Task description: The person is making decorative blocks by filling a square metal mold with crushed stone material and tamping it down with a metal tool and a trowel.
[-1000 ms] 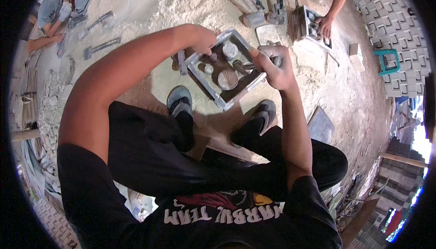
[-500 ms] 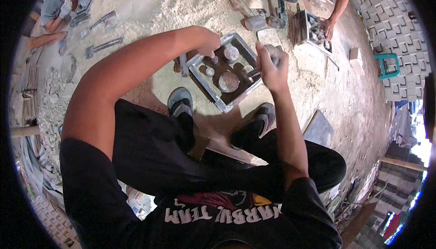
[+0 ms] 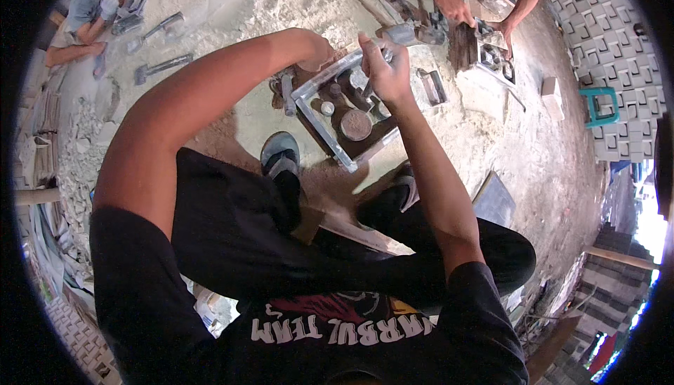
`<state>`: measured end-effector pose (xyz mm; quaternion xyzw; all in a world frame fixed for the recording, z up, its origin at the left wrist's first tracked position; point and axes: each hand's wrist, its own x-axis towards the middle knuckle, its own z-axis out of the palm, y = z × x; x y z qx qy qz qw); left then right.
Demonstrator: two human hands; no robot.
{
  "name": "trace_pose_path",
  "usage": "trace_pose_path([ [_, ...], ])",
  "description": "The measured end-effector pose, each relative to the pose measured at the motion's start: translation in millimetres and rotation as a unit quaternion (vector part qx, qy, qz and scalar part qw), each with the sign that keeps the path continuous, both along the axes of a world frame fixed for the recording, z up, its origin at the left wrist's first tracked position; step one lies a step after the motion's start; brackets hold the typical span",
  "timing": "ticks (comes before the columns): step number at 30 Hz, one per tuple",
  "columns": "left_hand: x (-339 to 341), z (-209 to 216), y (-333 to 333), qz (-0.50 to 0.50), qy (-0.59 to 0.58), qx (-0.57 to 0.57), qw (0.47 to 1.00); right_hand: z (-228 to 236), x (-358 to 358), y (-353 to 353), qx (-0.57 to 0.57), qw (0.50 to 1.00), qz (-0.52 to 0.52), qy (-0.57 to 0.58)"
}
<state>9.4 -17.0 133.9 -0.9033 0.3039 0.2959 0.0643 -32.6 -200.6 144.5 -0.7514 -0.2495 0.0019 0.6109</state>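
Note:
A rectangular grey metal frame [image 3: 324, 136] sits on the sandy ground before my feet. Inside are a large round piece [image 3: 356, 125] with sand on top, a small pale disc [image 3: 327, 108] and other round pieces, partly covered by my right hand. My right hand [image 3: 390, 76] is closed over the frame's far right part, gripping a grey metal tool whose lower end points into the frame. My left hand [image 3: 317, 55] is at the frame's far left corner; its fingers are hidden, so their hold does not show.
A hammer [image 3: 163, 67] lies on the ground to the left. Beyond the frame are a mallet [image 3: 399, 32] and other tools. At right, a co-worker's hands [image 3: 456, 7] work at a second box [image 3: 497, 67]. A green stool [image 3: 600, 107] stands by stacked blocks.
My right hand has moved left and farther away with the tool. My left hand has shifted from over the frame's inside to its far left corner. The co-worker's other hand has reached the second box.

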Motion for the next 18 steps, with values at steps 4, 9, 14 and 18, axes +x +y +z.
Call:
trace_pose_path([
  [4,-9.2,8.9,8.4,0.110,0.004,-0.060,0.992,0.9,-3.8,12.9,0.002,0.996,-0.064,-0.068],
  [9,-5.0,-17.0,33.0,0.040,-0.010,0.011,0.999,6.7,13.8,39.9,0.031,0.987,-0.152,-0.033],
  [14,-1.5,-11.6,22.6,0.031,-0.012,0.030,0.999,-36.1,50.2,28.6,0.027,0.999,-0.041,0.005],
  [18,-11.0,-12.4,31.5,0.103,0.020,-0.056,0.993,16.4,25.0,41.7,0.014,0.999,-0.027,-0.037],
])
